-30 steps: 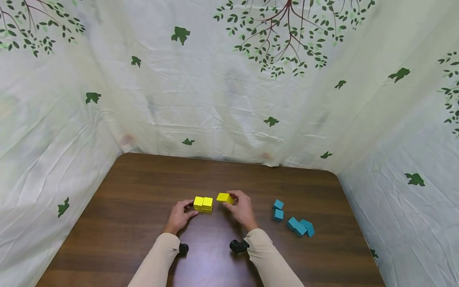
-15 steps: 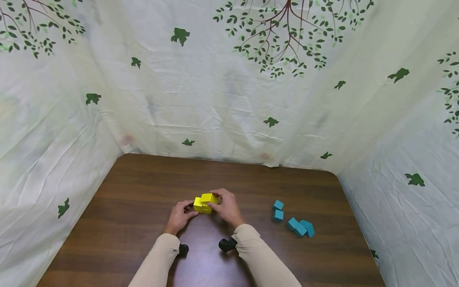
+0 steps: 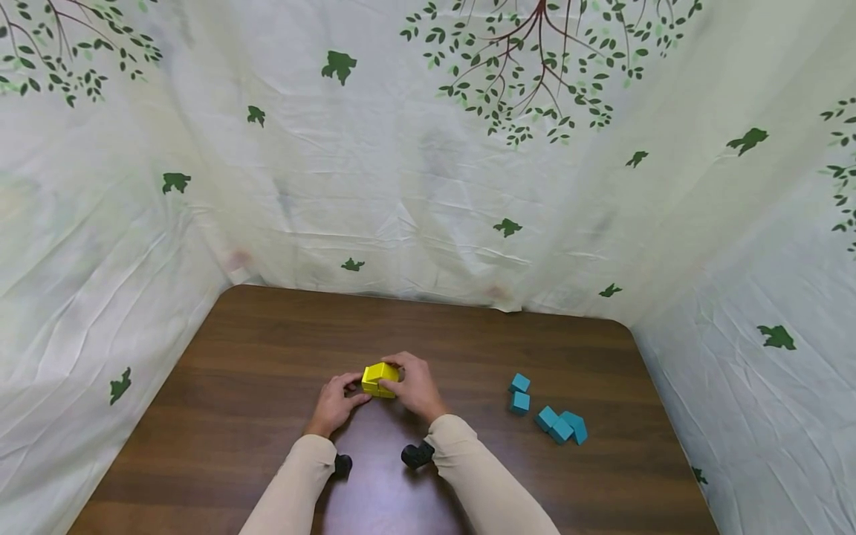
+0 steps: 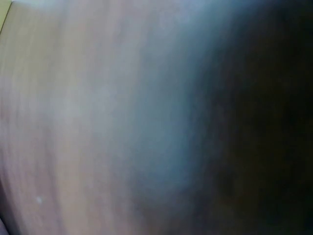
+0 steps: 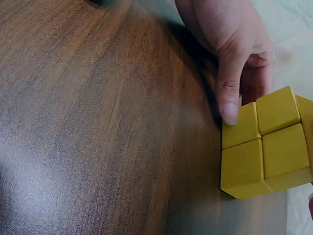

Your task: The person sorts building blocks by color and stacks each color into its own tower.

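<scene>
Yellow cubes stand together on the brown table, stacked two by two with their faces flush in the right wrist view. My left hand holds the stack from its left side, and its thumb rests against a lower cube. On top, my right hand pinches another yellow block, which sits close over the stack and overlaps it in the head view. Only a slice of that block shows at the right edge of the right wrist view. The left wrist view is mostly blurred, with a yellow corner at its upper left.
Several blue blocks lie loose to the right of my right hand, two in a pair and the others in a cluster. A white curtain with leaf prints hangs around the wooden table.
My right hand has carried the yellow block leftward from beside the stack to over its top and lowered it there. The left hand has stayed at the stack; the blue blocks have not moved.
</scene>
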`<state>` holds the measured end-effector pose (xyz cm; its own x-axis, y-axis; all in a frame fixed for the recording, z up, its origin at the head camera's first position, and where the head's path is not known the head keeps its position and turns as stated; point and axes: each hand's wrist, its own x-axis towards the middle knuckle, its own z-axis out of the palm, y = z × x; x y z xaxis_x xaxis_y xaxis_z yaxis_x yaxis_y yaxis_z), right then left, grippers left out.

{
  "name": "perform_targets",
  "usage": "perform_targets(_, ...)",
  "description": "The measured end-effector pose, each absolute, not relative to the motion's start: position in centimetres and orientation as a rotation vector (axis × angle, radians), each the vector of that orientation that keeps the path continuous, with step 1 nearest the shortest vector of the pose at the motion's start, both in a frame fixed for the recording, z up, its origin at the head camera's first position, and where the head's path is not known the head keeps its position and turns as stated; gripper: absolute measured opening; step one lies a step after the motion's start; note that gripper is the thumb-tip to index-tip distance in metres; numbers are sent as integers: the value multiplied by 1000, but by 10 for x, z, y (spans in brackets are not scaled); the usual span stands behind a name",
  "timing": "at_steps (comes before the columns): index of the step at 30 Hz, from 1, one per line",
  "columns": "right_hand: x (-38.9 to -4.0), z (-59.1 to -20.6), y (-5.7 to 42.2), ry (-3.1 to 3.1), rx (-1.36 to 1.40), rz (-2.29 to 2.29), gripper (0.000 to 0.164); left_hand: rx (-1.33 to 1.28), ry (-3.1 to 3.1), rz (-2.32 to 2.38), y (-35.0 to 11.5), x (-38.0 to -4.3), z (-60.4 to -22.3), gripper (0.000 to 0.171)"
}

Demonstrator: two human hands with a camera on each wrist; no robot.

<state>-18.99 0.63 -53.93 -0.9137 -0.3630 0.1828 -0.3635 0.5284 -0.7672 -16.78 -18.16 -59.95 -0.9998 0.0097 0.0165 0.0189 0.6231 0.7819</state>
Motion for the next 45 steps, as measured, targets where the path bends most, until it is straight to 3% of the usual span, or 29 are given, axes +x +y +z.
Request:
perform_targets(13,-189,-542,7,-2767,610,1420,39,-32,-2822,-1359,-179,-169,-599,39)
perform_targets(22,-184,-541,21,-2803,581,1492,52,-1,-2846,-1389,-179,-169,-597,45)
perform_targets(27,-178,-542,35,-2844,536,1496,60,15,-2826,-1424,-181,-169,-599,50)
perform_targets(38,-168,-538,77,-2796,345,1578,59,59,-2709,-1731,-190,-152,-591,71)
perform_targets(41,-168,-536,91,-2764,306,1587,59,169,-2636,-1799,-190,-146,-585,68)
perform_targets(45,-165,-536,112,-2738,259,1575,57,344,-2469,-1713,-182,-136,-572,53)
